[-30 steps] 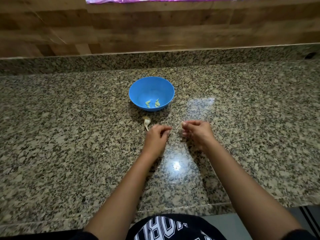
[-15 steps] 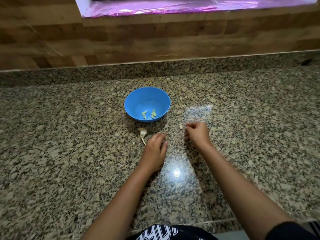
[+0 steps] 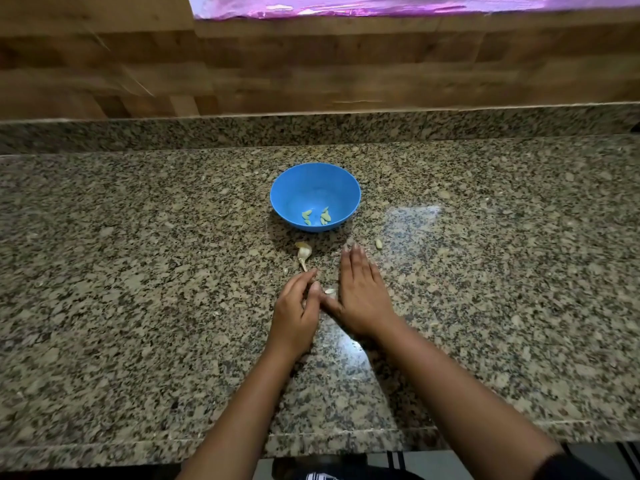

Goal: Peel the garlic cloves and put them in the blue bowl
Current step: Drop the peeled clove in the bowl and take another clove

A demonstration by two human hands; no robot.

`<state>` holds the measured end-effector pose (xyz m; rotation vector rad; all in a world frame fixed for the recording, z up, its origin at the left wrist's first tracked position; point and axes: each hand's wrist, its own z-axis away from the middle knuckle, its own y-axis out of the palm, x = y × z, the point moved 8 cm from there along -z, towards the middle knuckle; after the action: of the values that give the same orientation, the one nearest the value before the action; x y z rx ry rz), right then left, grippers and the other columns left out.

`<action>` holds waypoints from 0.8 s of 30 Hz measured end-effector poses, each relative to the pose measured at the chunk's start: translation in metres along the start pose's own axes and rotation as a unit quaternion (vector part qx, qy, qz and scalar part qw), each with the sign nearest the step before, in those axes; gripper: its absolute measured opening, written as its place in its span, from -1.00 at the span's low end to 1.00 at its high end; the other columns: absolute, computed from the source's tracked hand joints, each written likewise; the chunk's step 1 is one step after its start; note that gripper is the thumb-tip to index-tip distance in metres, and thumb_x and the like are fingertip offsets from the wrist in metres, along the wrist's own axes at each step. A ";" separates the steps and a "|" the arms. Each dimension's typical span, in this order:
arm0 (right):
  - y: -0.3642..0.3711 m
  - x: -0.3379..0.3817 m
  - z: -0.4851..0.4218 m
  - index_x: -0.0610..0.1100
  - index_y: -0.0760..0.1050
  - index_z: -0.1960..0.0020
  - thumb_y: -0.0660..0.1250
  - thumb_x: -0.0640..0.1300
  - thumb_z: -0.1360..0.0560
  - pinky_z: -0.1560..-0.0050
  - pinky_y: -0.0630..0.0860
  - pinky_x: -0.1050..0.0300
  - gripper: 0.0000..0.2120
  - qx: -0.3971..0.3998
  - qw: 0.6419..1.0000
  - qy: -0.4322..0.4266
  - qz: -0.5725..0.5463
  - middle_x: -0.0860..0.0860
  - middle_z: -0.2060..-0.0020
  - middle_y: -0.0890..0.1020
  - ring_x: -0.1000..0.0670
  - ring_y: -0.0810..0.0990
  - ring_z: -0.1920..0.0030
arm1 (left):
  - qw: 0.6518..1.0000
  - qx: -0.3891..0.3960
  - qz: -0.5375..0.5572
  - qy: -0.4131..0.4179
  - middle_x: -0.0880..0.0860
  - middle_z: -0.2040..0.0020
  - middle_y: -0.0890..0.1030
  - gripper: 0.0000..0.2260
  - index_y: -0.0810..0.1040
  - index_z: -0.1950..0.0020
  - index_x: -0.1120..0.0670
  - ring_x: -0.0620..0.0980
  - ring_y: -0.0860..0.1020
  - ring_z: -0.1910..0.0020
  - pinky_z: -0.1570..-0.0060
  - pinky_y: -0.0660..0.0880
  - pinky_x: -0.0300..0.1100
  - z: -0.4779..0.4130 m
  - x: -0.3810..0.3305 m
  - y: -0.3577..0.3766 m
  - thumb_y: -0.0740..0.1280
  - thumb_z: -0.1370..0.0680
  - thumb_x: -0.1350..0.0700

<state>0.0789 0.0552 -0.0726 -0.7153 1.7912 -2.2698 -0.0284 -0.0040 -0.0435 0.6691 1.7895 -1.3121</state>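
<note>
Before the blue bowl, the right hand lay flat, fingers together; the left hand curled, hold unclear. Pinching the garlic piece firmly would help peeling.

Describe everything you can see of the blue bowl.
The blue bowl is round, smooth, plastic-looking, and stands upright on the granite counter. A few pale peeled garlic cloves lie on its bottom. Neither the left hand nor the right hand touches it; a garlic stalk lies just before it, apart.
</note>
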 end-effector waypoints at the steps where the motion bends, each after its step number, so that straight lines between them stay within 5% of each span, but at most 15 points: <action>1: -0.002 0.004 -0.007 -0.18 -0.29 -0.52 -0.37 0.47 -0.31 -0.42 -0.31 0.04 -0.01 -0.005 1.000 -0.019 0.006 -0.17 -0.50 -0.24 -0.10 -0.26 -0.51 | 1.000 -0.001 -0.004 -0.004 0.06 -0.30 0.47 -0.70 0.45 -0.35 0.14 -0.18 0.38 -0.20 -0.15 0.27 -0.36 0.000 0.002 -0.002 0.15 -0.63 0.14; 4: -0.004 0.018 -0.012 -0.09 -0.03 -0.54 -0.42 0.40 -0.34 -0.46 -0.15 0.03 -0.07 0.003 0.996 -0.086 0.000 -0.12 -0.53 0.02 -0.08 -0.06 -0.52 | 1.000 -0.001 -0.015 -0.010 0.08 -0.31 0.47 -0.68 0.44 -0.36 0.16 -0.14 0.38 -0.23 -0.15 0.26 -0.35 0.002 0.009 -0.006 0.14 -0.63 0.13; 7: -0.004 0.025 0.007 -0.10 0.24 -0.47 -0.19 0.29 -0.51 -0.45 0.15 -0.02 -0.29 0.006 0.991 -0.120 -0.058 -0.10 -0.47 0.23 -0.12 0.19 -0.46 | 0.999 0.012 -0.030 -0.008 0.10 -0.33 0.45 -0.67 0.42 -0.37 0.15 -0.01 0.39 -0.32 -0.21 0.29 -0.26 0.008 0.014 -0.007 0.14 -0.63 0.10; 9: -0.006 0.021 0.020 -0.09 0.29 -0.44 0.04 0.11 -0.60 -0.39 0.23 0.10 -0.51 0.024 0.989 -0.096 -0.111 -0.06 -0.43 0.29 -0.05 0.28 -0.40 | 0.998 0.037 -0.049 -0.001 0.08 -0.36 0.42 -0.62 0.37 -0.41 0.10 0.01 0.36 -0.35 -0.25 0.30 -0.18 0.015 0.016 -0.005 0.12 -0.63 0.00; 13: -0.015 0.013 0.048 -0.10 0.47 -0.27 0.15 -0.05 -0.59 -0.12 0.26 0.39 -0.69 0.039 0.987 -0.066 -0.143 0.00 -0.22 0.43 0.11 0.38 -0.11 | 0.986 0.100 -0.131 0.016 -0.03 -0.51 0.17 -0.34 0.13 -0.52 -0.01 -0.04 0.13 -0.49 -0.43 0.16 0.00 0.035 0.020 0.003 -0.01 -0.50 -0.33; 18: -0.019 0.017 0.061 -0.13 0.54 -0.20 0.23 -0.13 -0.54 -0.07 0.25 0.39 -0.74 -0.030 0.994 -0.092 -0.050 0.00 -0.12 0.55 0.04 0.42 -0.12 | 0.963 0.116 -0.245 -0.006 0.04 -0.56 -0.15 -0.22 -0.17 -0.55 0.06 -0.01 -0.13 -0.53 -0.44 -0.15 -0.05 0.014 0.031 -0.001 0.05 -0.52 -0.34; 24: -0.027 0.009 0.054 -0.14 0.59 -0.08 0.28 -0.26 -0.50 -0.12 0.42 0.30 -0.81 -0.054 0.987 -0.009 -0.153 -0.02 -0.01 0.58 0.04 0.50 -0.04 | 0.920 0.178 -0.350 0.016 0.08 -0.54 -0.20 -0.16 -0.21 -0.53 0.13 0.00 -0.17 -0.52 -0.40 -0.24 -0.11 -0.017 0.039 0.003 -0.19 -0.47 -0.43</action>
<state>0.1006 0.0120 -0.0359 -1.0980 1.9236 -2.3494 -0.0528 0.0116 -0.0756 0.2191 1.9113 -2.1485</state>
